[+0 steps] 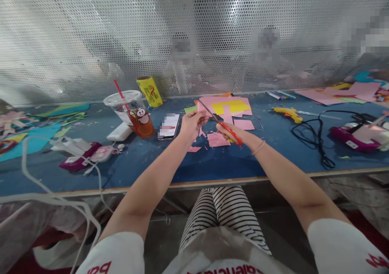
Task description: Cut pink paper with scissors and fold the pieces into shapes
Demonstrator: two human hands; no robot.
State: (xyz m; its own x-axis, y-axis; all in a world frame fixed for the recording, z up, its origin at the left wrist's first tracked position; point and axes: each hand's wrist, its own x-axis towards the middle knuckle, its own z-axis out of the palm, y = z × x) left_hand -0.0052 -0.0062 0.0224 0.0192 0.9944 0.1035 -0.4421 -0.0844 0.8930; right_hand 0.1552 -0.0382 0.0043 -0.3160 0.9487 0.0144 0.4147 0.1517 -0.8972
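Observation:
In the head view, my right hand (227, 131) is closed round the orange handles of a pair of scissors (225, 127), whose blades point up and left. Just left of the blades, my left hand (195, 123) pinches a small piece of pink paper (205, 108). Beneath and beyond the hands lie pink sheets with a yellow sheet (231, 107) on top. A pink piece (219, 139) and several small scraps rest on the blue table (212, 164) below the hands.
Left of my hands are a phone (169, 126), a drink cup (133, 114) with a red straw and a yellow roll (150, 91). On the right lie a yellow glue gun (288, 113), a black cable (319, 138) and coloured paper. A perforated metal panel (212, 35) stands behind.

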